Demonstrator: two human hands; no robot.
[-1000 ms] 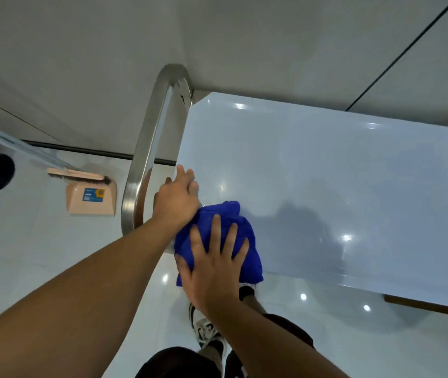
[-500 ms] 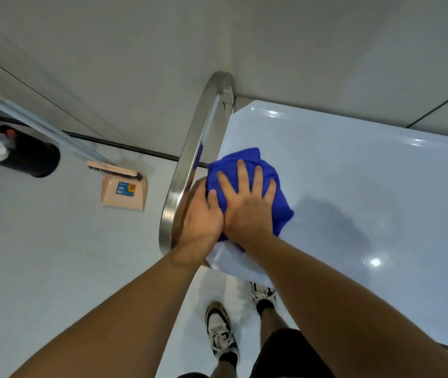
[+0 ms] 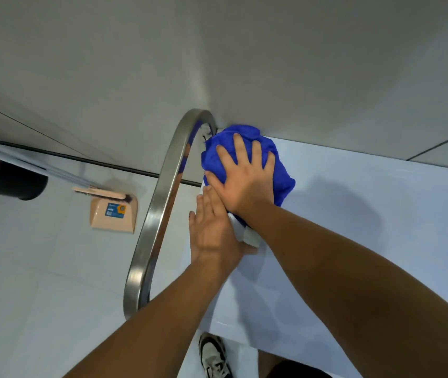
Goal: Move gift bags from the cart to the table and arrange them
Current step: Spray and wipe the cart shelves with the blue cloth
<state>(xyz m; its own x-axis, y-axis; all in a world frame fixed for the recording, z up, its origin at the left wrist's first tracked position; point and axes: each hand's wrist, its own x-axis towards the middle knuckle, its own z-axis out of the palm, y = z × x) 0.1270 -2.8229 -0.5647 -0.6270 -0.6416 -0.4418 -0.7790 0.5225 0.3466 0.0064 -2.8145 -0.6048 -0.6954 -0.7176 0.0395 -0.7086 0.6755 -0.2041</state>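
Observation:
A crumpled blue cloth [image 3: 280,170] lies on the glossy white top of the cart [image 3: 367,227], at its far left corner beside the curved steel handle [image 3: 160,208]. My right hand [image 3: 244,175] presses flat on the cloth with fingers spread. My left hand [image 3: 214,230] rests flat on the cart's left edge just below the cloth, fingers straight, its thumb over the rim. No gift bags are in view.
A grey wall [image 3: 217,64] stands right behind the cart. On the tiled floor to the left are a peach dustpan with brush [image 3: 114,214], a black bin [image 3: 13,181] and long pale handles [image 3: 26,159]. My shoe [image 3: 214,356] shows below the cart.
My right hand has pushed the blue cloth from the cart's near left edge up to its far left corner. My left hand has followed along the left edge and flattened.

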